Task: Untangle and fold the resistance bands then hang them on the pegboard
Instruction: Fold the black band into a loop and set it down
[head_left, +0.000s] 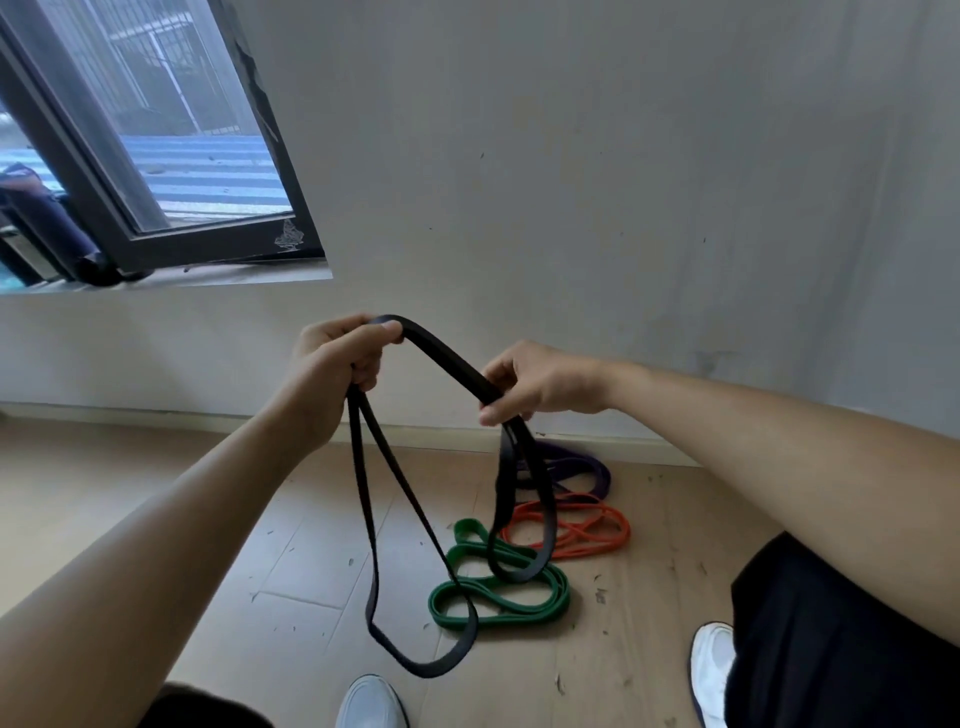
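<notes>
Fingers (366, 375) of left hand (330, 376) and right hand (548, 382) grip black band (448, 359) aloft.

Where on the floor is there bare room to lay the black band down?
Bare floor lies left of the green band, up to the skirting. Crowded: green band, orange band and purple band lie together by the wall, where the black band hangs.

This looks like a plain room in a home. It has a bare white wall (623, 156), a light wood floor (104, 457) and a window (171, 156) with a dark frame. A green band (498, 609), an orange band (597, 535) and a purple band (587, 467) lie on the floor near the wall
</notes>
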